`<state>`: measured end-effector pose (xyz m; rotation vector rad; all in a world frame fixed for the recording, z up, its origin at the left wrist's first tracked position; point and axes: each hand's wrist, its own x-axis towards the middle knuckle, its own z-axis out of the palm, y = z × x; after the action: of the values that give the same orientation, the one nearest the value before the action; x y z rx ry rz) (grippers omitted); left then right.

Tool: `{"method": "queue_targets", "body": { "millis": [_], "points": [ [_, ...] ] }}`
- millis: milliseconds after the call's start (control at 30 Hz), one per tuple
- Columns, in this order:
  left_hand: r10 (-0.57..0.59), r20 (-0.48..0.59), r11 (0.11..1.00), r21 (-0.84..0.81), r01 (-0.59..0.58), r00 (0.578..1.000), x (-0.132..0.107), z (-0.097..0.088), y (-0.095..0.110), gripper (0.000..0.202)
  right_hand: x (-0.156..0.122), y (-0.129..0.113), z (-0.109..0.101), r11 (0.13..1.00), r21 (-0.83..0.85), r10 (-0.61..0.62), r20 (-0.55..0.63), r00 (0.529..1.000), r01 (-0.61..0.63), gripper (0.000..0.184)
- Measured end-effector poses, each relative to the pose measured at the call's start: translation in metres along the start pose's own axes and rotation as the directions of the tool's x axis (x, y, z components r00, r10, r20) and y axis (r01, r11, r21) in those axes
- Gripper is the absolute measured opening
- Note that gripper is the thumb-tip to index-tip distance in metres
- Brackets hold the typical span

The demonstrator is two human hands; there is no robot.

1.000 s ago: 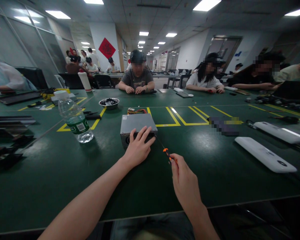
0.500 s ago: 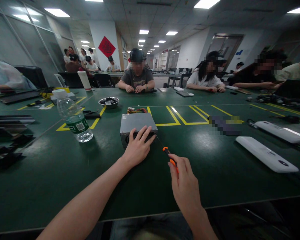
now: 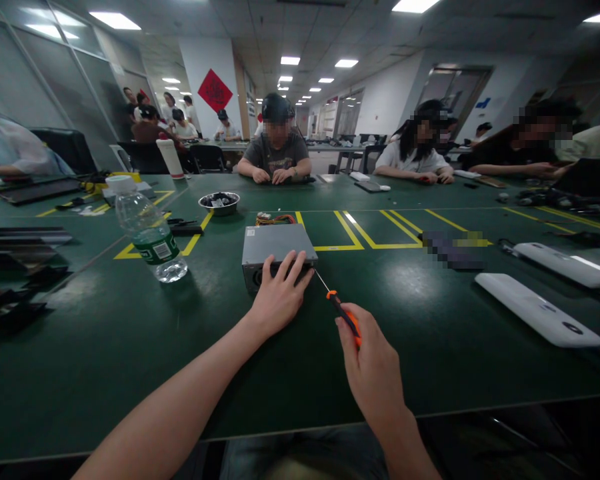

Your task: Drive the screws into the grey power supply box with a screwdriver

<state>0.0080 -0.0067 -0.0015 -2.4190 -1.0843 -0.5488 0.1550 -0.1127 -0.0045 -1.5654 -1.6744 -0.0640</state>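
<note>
Turned slightly since the earlier frame, the screwdriver [image 3: 339, 304] shows more orange; turning work seems in progress. Right hand [image 3: 373, 357] pinches its handle, at four o'clock from the metal box [image 3: 275, 241]. Left hand [image 3: 279, 297], spread, presses the box, at twelve o'clock.

a green bench [image 3: 220, 387] marked with yellow tape [image 3: 341, 249]

on the left stands a clear bottle [image 3: 147, 228] with a green label [image 3: 159, 251]; farther back sits a metal bowl [image 3: 219, 210] of small dark pieces [image 3: 221, 199]. on the right lies a long white case [image 3: 536, 309], a second white case [image 3: 560, 263] behind it. across the bench sits a person [image 3: 276, 150] in grey; beyond, a red diamond-shaped decoration [image 3: 215, 91] hangs on a pale pillar [image 3: 193, 63].
</note>
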Motion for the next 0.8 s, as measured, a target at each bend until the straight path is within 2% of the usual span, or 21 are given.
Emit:
{"method": "queue_targets", "body": {
  "millis": [100, 167, 333, 567, 800],
  "points": [
    [-0.004, 0.006, 1.0, 0.011, 0.004, 1.0, 0.0, 0.0, 0.001, 0.043, 0.001, 0.001, -0.003, 0.999, 0.013, 0.033, 0.022, 0.999, -0.033, 0.023],
    [-0.004, 0.01, 1.0, 0.018, 0.003, 1.0, 0.0, 0.0, 0.002, 0.043, 0.002, 0.001, -0.003, 0.999, 0.027, 0.026, -0.006, 1.0, -0.026, 0.023],
    [0.012, 0.028, 0.999, 0.05, -0.013, 1.0, -0.001, 0.0, 0.002, 0.044, 0.002, 0.001, 0.001, 0.997, 0.049, -0.058, -0.085, 0.995, 0.063, 0.021],
    [0.015, 0.047, 0.998, 0.068, -0.019, 0.999, -0.002, -0.001, 0.003, 0.045, 0.005, 0.012, -0.005, 0.998, 0.027, 0.057, 0.003, 0.998, -0.058, 0.024],
    [0.007, 0.042, 0.998, 0.058, -0.009, 0.999, -0.002, -0.001, 0.002, 0.046, 0.001, 0.005, 0.001, 0.996, 0.081, -0.024, -0.061, 0.998, 0.029, 0.024]
  ]
}}
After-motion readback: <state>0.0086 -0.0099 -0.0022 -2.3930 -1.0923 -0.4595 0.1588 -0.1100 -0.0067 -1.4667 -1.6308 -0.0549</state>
